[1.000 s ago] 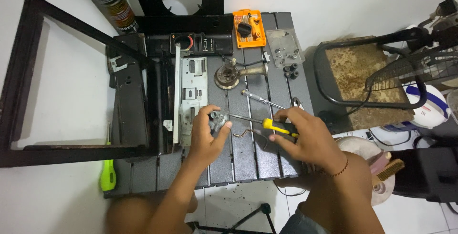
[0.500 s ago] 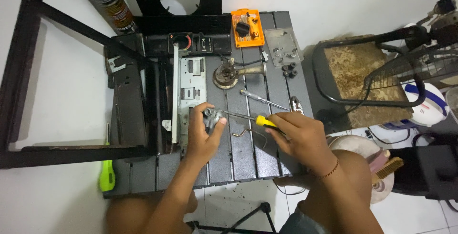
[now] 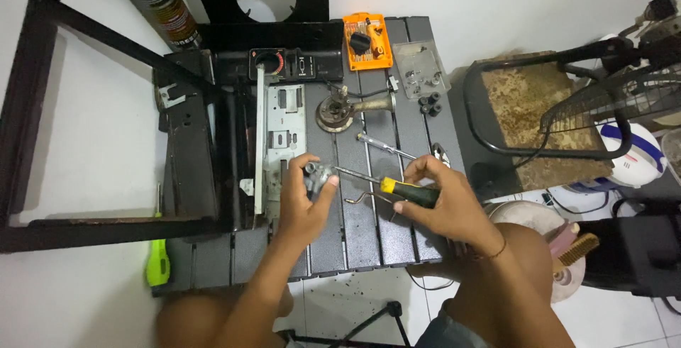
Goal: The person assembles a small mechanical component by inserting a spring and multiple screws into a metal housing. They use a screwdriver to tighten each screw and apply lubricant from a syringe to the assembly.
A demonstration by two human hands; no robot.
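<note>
My left hand [image 3: 301, 202] grips a small grey metal valve part [image 3: 318, 177] over the dark slatted worktable [image 3: 355, 241]. My right hand [image 3: 443, 202] holds a screwdriver with a yellow and black handle [image 3: 410, 192]; its shaft runs left, with the tip at the metal part. A bent wire piece [image 3: 358, 198] lies on the table between my hands. A round burner with a brass tube [image 3: 344, 109] rests just beyond them.
A grey metal panel [image 3: 284, 131] and a black stove frame [image 3: 188, 142] lie at left. An orange bit case [image 3: 367, 41] and a clear tray of small parts [image 3: 418, 71] sit at the back. A green tool [image 3: 157, 266] lies front left. A fan guard [image 3: 610, 100] stands right.
Both hands have shifted slightly toward the back of the table with the metal part and the screwdriver. The screwdriver stays engaged at the part.
</note>
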